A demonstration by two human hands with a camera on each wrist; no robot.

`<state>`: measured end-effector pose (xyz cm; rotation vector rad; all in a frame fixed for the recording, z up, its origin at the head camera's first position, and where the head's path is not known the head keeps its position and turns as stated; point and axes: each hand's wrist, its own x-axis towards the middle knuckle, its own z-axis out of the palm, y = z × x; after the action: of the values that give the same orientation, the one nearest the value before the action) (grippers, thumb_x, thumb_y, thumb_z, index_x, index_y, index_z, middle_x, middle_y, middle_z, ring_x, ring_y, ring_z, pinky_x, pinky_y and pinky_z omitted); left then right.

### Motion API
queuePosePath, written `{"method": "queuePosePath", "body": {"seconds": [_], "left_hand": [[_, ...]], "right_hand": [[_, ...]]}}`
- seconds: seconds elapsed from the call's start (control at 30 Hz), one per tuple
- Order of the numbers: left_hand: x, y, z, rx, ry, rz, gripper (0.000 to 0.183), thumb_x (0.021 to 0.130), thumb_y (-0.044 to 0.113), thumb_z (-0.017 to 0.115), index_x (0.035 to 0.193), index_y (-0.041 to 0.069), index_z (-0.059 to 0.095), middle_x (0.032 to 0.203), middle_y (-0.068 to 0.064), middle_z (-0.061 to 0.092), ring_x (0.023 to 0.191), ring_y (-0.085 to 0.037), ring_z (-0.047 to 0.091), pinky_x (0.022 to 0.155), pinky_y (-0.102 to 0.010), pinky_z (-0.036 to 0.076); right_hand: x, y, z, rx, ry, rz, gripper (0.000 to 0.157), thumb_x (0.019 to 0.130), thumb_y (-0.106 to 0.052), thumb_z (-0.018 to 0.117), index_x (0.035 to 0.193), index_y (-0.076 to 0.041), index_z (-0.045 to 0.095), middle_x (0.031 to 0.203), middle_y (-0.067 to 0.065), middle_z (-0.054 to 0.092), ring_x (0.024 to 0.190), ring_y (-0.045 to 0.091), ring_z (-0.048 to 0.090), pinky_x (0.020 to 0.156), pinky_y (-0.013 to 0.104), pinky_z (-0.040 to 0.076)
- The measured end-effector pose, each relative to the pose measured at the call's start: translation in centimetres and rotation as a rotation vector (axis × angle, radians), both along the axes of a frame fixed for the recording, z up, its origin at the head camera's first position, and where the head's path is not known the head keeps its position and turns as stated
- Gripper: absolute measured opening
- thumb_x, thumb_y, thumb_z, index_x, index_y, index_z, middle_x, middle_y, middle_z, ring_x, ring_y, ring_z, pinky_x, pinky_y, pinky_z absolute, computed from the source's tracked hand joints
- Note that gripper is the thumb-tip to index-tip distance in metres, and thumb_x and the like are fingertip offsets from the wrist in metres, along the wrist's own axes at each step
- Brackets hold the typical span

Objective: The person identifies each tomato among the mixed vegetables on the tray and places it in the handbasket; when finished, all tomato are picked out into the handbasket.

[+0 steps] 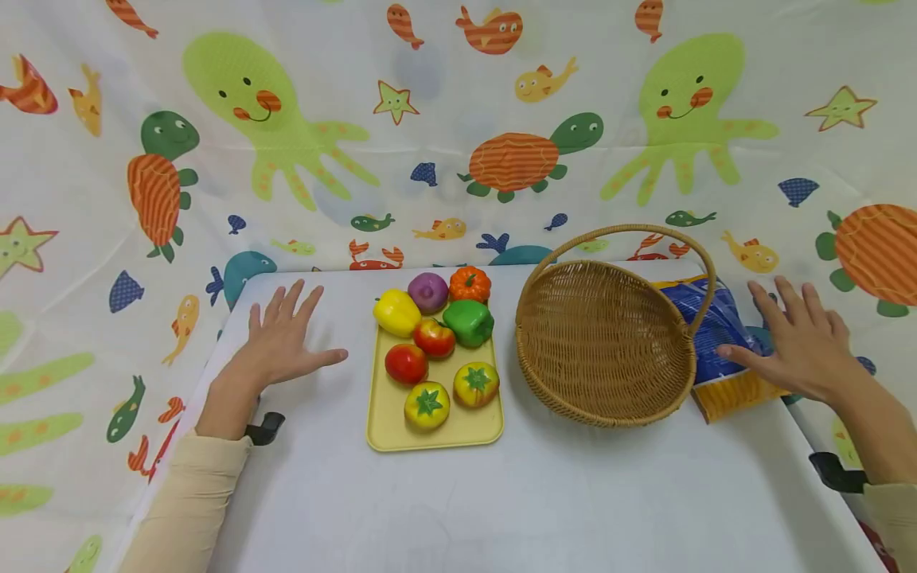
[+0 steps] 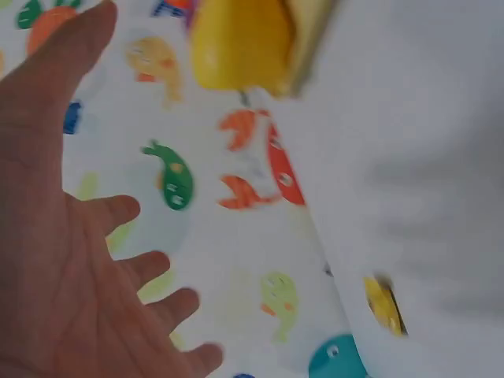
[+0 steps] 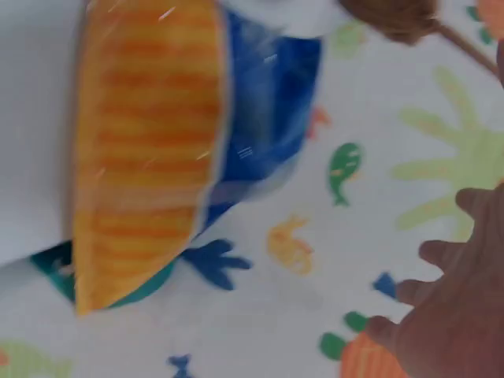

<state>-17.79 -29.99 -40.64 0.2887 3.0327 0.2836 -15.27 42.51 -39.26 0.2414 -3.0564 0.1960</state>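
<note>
My left hand [image 1: 282, 338] hovers over the left side of the table, fingers spread, holding nothing. To its right lies a pale yellow tray [image 1: 387, 410] bearing toy produce: a yellow pear-shaped piece [image 1: 397, 312], a purple onion-like piece [image 1: 427, 292], an orange pumpkin [image 1: 470, 284], a green pepper [image 1: 469, 322], two red tomato-like pieces [image 1: 406, 364] and two yellow ones with green tops [image 1: 427, 406]. A wicker basket [image 1: 602, 342] with a tall handle stands tilted beside the tray. My right hand [image 1: 805, 342] is spread and free near a blue-and-orange bag [image 1: 705, 322], partly behind the basket.
The white table [image 1: 458, 509] runs in front of the tray and basket. A sea-animal printed cloth [image 1: 444, 95] hangs behind and at both sides. A small yellow-and-black item [image 2: 383, 305] shows in the left wrist view, too blurred to name.
</note>
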Motion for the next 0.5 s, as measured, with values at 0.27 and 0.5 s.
{"method": "queuePosePath", "body": {"seconds": [0.27, 0.5], "left_hand": [[2.6, 3.5, 0.5, 0.353, -0.123, 0.051, 0.104, 0.084, 0.063, 0.066, 0.160, 0.020, 0.010, 0.160, -0.018, 0.018, 0.141, -0.042, 0.025, 0.101, -0.066, 0.032], [3.8, 4.5, -2.8, 0.602, -0.134, 0.204, 0.086, 0.090, 0.054, 0.066, 0.156, 0.013, 0.028, 0.145, -0.018, 0.047, 0.127, -0.037, 0.051, 0.095, -0.052, 0.047]], "right_hand": [[3.1, -4.4, 3.2, -0.286, 0.074, -0.065, 0.100, 0.089, -0.043, 0.068, 0.159, -0.010, 0.006, 0.161, 0.024, -0.004, 0.143, 0.051, -0.002, 0.100, 0.076, 0.000], [6.8, -11.6, 5.2, -0.624, 0.258, 0.046, 0.098, 0.077, -0.011, 0.082, 0.157, -0.024, 0.028, 0.160, 0.007, 0.025, 0.145, 0.028, 0.023, 0.116, 0.042, 0.016]]}}
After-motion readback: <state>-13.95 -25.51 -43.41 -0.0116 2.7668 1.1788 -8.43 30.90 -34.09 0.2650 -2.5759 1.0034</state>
